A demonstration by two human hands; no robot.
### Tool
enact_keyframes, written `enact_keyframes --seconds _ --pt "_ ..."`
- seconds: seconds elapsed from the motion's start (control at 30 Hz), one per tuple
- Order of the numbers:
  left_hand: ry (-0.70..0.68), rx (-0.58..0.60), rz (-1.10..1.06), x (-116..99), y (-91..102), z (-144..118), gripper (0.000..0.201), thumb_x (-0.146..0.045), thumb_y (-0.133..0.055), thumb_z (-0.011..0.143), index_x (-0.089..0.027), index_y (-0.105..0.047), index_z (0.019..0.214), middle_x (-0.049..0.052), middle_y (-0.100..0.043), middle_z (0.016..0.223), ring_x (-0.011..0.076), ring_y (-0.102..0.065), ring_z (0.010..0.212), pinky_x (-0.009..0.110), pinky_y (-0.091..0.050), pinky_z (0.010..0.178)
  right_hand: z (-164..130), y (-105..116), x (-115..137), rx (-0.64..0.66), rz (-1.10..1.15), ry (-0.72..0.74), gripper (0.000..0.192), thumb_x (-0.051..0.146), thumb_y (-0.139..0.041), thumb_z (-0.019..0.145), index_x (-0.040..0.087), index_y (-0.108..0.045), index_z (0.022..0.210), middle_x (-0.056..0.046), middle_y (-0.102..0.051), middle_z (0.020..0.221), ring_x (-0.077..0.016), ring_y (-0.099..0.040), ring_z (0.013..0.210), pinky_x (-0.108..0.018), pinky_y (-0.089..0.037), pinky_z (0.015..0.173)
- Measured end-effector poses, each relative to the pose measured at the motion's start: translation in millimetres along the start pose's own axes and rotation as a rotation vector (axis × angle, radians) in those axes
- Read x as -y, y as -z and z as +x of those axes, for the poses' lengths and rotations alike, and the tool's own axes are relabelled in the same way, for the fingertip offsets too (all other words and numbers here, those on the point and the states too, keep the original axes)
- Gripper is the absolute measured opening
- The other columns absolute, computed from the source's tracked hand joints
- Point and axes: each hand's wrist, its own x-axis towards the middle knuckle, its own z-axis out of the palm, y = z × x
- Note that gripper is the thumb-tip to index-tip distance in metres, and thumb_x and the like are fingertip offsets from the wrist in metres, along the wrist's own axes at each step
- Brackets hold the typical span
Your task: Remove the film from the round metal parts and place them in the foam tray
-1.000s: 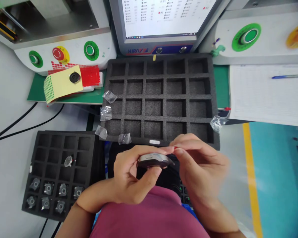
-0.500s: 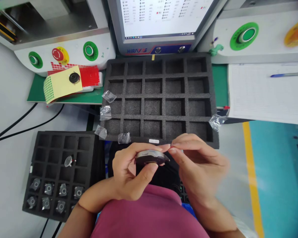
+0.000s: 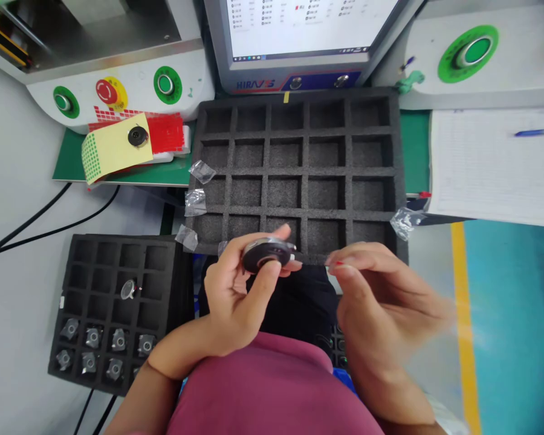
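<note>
A round dark disc (image 3: 268, 257) is pinched between the fingers (image 3: 272, 273) of the left hand (image 3: 236, 296). At its 3 o'clock, the right hand (image 3: 381, 296) is seen with fingertips pressed together on something too small to tell. At 12 o'clock lies a black foam tray (image 3: 299, 175).

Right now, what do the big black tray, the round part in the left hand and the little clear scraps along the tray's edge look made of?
Big black tray: apparently soft foam, matt, with a grainy, porous surface in its cells. Round part in the left hand: dark and smooth with a lighter rim that catches the light, probably metal or plastic; hard to tell. Clear scraps: thin transparent film, crinkled and glossy.
</note>
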Motion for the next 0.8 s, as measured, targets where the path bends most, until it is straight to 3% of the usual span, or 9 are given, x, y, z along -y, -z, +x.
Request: enact_keyframes --seconds 0.1,0.2,0.43,0.53,0.7,0.8 --pt "0.049 0.052 0.138 2.1 -2.5 1.4 0.021 -0.02 -0.066 0.096 -0.019 -0.066 0.117 0.006 -0.079 0.109 0.0132 -0.076 0.076 0.023 -0.064 0.073 -4.4 -0.3 4.8 0.048 0.134 -0.138 0.014 0.006 -0.071 0.089 0.02 -0.073 0.09 0.0 -0.065 0.078 -0.0129 -0.061 0.072 -0.025 -0.051 0.063" --pt "0.051 0.182 0.241 -0.1 -3.7 2.9 0.027 -0.022 -0.062 0.097 -0.017 -0.065 0.124 0.008 -0.078 0.107 0.0189 -0.076 0.091 0.028 -0.063 0.081 -7.6 -1.9 10.0 0.136 0.232 -0.245 0.014 0.008 -0.07 0.09 0.022 -0.074 0.091 0.0 -0.067 0.08 -0.0129 -0.063 0.073 -0.026 -0.054 0.068" --pt "-0.088 0.438 0.283 -9.8 1.5 6.4 0.048 -0.017 -0.045 0.101 -0.01 -0.045 0.149 0.019 -0.069 0.129 0.0287 -0.066 0.124 0.04 -0.059 0.1 -9.1 -1.2 9.6 0.112 0.297 -0.317 0.012 0.01 -0.068 0.093 0.021 -0.072 0.089 -0.001 -0.064 0.081 -0.0133 -0.063 0.076 -0.026 -0.054 0.072" --pt "-0.133 0.444 0.313 -9.2 2.3 5.4 0.052 -0.016 -0.045 0.101 -0.012 -0.041 0.152 0.017 -0.07 0.127 0.0284 -0.066 0.124 0.04 -0.058 0.101 -9.1 -0.1 10.5 0.131 0.327 -0.344 0.01 0.012 -0.068 0.093 0.02 -0.071 0.089 -0.001 -0.062 0.083 -0.0133 -0.061 0.077 -0.026 -0.053 0.071" --pt "-0.206 0.405 0.34 -5.8 -1.2 2.1 0.056 -0.014 -0.045 0.1 -0.012 -0.037 0.155 0.019 -0.068 0.126 0.0261 -0.07 0.105 0.042 -0.061 0.092 -9.6 -2.2 14.7 0.089 0.296 -0.4 0.011 0.016 -0.073 0.091 0.021 -0.069 0.082 -0.002 -0.057 0.09 -0.0119 -0.06 0.078 -0.023 -0.054 0.071" --pt "-0.222 0.399 0.351 -5.2 -2.3 1.3 0.059 -0.014 -0.045 0.099 -0.014 -0.033 0.157 0.019 -0.065 0.131 0.0272 -0.069 0.107 0.044 -0.061 0.091 -9.9 -3.8 16.8 0.073 0.297 -0.414 0.012 0.017 -0.073 0.091 0.02 -0.068 0.08 -0.001 -0.055 0.091 -0.0106 -0.059 0.078 -0.021 -0.053 0.07"
